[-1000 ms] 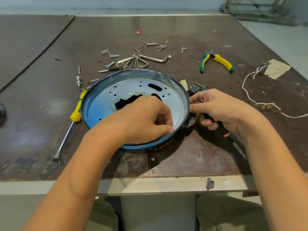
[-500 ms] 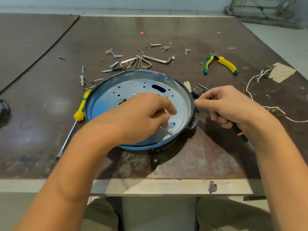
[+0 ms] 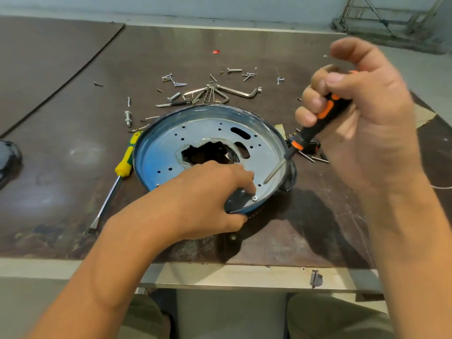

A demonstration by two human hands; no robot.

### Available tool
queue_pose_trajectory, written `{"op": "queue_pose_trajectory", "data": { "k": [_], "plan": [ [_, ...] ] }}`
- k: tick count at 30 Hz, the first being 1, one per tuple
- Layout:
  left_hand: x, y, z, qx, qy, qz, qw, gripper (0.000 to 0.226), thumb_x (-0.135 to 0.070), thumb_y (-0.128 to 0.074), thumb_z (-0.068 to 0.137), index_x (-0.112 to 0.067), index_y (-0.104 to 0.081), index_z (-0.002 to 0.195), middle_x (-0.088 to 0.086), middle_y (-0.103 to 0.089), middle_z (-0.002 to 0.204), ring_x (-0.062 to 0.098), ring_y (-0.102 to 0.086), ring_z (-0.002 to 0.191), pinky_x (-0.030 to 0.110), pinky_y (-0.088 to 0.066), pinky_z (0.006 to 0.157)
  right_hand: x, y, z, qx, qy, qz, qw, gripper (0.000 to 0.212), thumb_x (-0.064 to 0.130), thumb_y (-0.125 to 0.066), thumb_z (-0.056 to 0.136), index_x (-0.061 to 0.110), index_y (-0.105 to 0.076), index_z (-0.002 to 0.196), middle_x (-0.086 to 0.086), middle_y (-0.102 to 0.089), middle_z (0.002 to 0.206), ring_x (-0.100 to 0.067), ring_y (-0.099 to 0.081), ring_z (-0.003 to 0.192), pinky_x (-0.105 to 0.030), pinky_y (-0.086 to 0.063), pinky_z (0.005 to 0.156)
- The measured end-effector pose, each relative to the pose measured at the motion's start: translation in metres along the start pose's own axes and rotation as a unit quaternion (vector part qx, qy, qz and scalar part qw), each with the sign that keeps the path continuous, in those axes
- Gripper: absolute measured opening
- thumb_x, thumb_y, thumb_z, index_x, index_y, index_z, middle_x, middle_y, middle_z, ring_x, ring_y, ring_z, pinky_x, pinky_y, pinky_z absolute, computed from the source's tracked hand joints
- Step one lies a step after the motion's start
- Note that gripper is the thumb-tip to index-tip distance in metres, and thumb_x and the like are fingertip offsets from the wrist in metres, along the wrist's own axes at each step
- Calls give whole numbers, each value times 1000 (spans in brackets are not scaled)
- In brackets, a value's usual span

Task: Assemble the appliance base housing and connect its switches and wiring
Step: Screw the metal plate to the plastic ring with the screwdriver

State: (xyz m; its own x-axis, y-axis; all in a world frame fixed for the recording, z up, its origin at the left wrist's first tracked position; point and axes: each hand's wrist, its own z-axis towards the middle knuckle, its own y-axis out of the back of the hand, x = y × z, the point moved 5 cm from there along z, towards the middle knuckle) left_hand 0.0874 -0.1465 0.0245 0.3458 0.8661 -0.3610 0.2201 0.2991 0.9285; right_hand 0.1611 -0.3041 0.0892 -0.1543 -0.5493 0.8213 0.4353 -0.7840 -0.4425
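**Seat the tip before turning**

The housing (image 3: pixel 166 152) lies on the table (image 3: pixel 73 148). The left hand (image 3: pixel 210 192) grips its near rim, forefinger beside the screw (image 3: pixel 254 198) there. The right hand (image 3: pixel 362 118) is curled round the screwdriver (image 3: pixel 315 126), its tip hovering inside the right rim. Best seat it squarely in the head before turning.

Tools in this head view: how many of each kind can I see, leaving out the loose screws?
Screwdrivers: 2 (orange-and-black screwdriver held in the right hand; yellow-handled screwdriver lying on the table left of the blue housing)
Hex key bunch: 1
Total: 3
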Motion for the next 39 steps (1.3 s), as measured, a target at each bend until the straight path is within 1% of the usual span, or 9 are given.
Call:
{"op": "queue_pose_trajectory", "data": {
  "k": [2,7,11,17,22,27,30,34,39],
  "plan": [
    [1,0,0,-2,5,-2,1000,42,-43,-71,80,-37,-60,120,-12,-57,135,13,-54,124,41,-51,99,-9,-8,-4,8,10,-21,1000,30,-12,-41,87,6,-45,110,-8,-41,71,-20,-42,61,-30,-37,55],
    [2,0,1,-18,-10,7,1000,39,-43,-70,78,-32,-64,115,-8,-62,130,14,-56,122,42,-51,98,-23,-15,-8,34,4,-112,993,27,-8,-51,85,7,-51,108,-8,-47,75,-22,-45,63,-32,-42,56],
    [4,0,0,-38,-26,3,999,36,-41,-69,78,-30,-68,113,-7,-65,128,8,-50,131,39,-45,107,-29,-17,-10,62,1,-151,987,29,-4,-58,84,10,-55,109,-8,-50,79,-23,-48,62,-35,-43,60],
    [5,1,-1,-51,-36,-11,998,31,-40,-68,78,-32,-69,107,-7,-67,123,1,-43,134,35,-42,111,-28,-19,-9,79,7,-120,990,27,-1,-59,82,10,-56,106,-7,-50,79,-23,-45,64,-33,-42,58],
    [3,1,0,-46,-41,-5,998,48,-38,-70,78,-34,-66,126,-13,-52,146,0,-37,139,32,-35,114,-35,-20,-11,96,11,-158,983,27,-5,-56,84,9,-56,107,-7,-48,81,-24,-43,66,-32,-43,62],
    [4,0,-1,-42,-36,-12,998,49,-38,-71,79,-35,-65,127,-14,-49,148,-1,-37,139,26,-29,112,-31,-21,-10,104,10,-81,991,20,2,-53,84,7,-55,103,-11,-44,80,-22,-41,68,-32,-41,61],
    [4,1,0,-45,-35,-17,998,48,-37,-71,79,-34,-66,127,-13,-49,148,-1,-37,139,26,-29,112,-31,-19,-8,97,4,-60,993,21,2,-53,83,7,-53,103,-9,-44,79,-22,-41,68,-32,-39,60],
    [4,1,-1,-47,-38,-12,998,47,-39,-71,79,-36,-66,125,-16,-48,148,-3,-36,139,31,-32,116,-35,-21,-11,110,17,-91,990,23,-7,-49,85,7,-52,103,-9,-43,78,-22,-40,69,-33,-40,61],
    [5,1,-1,-50,-40,-10,998,46,-40,-71,78,-35,-67,123,-15,-49,148,-2,-37,139,33,-35,116,-32,-27,-12,133,34,-79,987,21,2,-53,83,6,-52,104,-10,-46,78,-25,-40,67,-33,-41,60]
  ]
}}
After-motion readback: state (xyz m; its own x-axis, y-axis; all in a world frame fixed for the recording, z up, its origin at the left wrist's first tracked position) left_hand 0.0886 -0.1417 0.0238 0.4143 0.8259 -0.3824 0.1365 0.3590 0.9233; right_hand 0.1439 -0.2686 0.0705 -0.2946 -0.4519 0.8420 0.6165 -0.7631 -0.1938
